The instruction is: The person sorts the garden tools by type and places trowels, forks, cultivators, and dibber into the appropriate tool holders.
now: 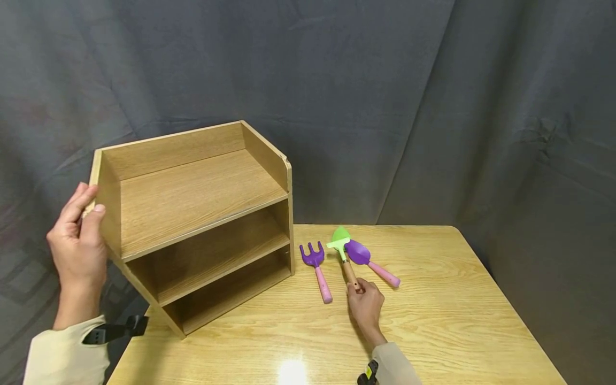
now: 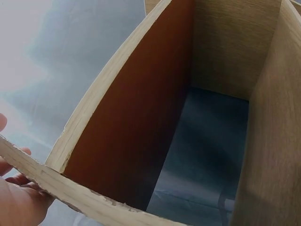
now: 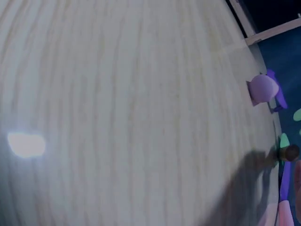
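Observation:
A three-tier wooden shelf unit (image 1: 192, 198) stands on the left part of the table (image 1: 433, 321). My left hand (image 1: 87, 213) grips the top of its left side panel, thumb on the inside and fingers outside. The left wrist view shows that panel's edge (image 2: 84, 117) and the left hand (image 2: 16, 202) low at the left. My right hand (image 1: 362, 291) pinches the end of the wooden handle of a green trowel (image 1: 340, 240) lying on the table. The trowel handle's end (image 3: 289, 152) shows in the right wrist view.
A purple hand rake (image 1: 315, 262) with a pink handle lies left of the trowel, and its handle end (image 3: 262, 88) shows in the right wrist view. A purple scoop (image 1: 358, 252) with a pink handle lies on the trowel's right. A dark curtain hangs behind.

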The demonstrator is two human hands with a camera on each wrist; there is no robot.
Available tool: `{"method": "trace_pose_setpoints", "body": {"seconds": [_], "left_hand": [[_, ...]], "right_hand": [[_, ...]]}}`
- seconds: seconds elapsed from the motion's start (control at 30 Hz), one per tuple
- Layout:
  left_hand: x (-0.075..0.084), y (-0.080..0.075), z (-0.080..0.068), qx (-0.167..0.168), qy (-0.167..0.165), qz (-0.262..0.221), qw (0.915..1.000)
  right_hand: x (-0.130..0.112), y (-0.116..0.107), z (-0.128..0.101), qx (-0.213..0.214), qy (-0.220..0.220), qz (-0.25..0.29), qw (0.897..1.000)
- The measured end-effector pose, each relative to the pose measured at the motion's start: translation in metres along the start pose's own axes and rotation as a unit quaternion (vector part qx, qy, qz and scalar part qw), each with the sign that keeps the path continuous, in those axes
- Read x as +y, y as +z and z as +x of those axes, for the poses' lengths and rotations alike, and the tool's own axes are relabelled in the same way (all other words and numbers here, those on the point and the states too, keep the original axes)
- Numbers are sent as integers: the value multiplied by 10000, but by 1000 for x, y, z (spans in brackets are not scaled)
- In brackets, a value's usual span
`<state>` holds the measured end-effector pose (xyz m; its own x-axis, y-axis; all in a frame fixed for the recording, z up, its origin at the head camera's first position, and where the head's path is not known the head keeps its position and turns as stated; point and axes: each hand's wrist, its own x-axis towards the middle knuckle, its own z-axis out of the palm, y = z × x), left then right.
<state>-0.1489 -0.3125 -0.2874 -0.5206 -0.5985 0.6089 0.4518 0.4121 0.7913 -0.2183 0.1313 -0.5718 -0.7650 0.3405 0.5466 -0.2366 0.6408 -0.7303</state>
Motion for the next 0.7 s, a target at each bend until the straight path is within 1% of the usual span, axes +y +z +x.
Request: {"method": "trace_pose_setpoints", "body": {"seconds": [0.07,0.23,0.3,0.37,0.43,0.7], "left_hand": [[-1,0,0,-1,-60,-13,10000],[-1,0,1,0,-169,-254,9995],[-1,0,1,16,-200,-482,9986],[-2,0,1,21,-208,-558,9982],[-2,0,1,41,-224,-735,9970],[-2,0,0,73,-176,-954,9953]], "right_hand": [[-1,-2,2,65,60,68,9999],[-4,-8,5,169,278,145,9994],[-5,-11,6,205,385,166,9989],[-7,-14,7,231,485,203,9983],[-9,-18,8,259,533,219,9980],[-21,-29,12,353,655,509,9959]]}}
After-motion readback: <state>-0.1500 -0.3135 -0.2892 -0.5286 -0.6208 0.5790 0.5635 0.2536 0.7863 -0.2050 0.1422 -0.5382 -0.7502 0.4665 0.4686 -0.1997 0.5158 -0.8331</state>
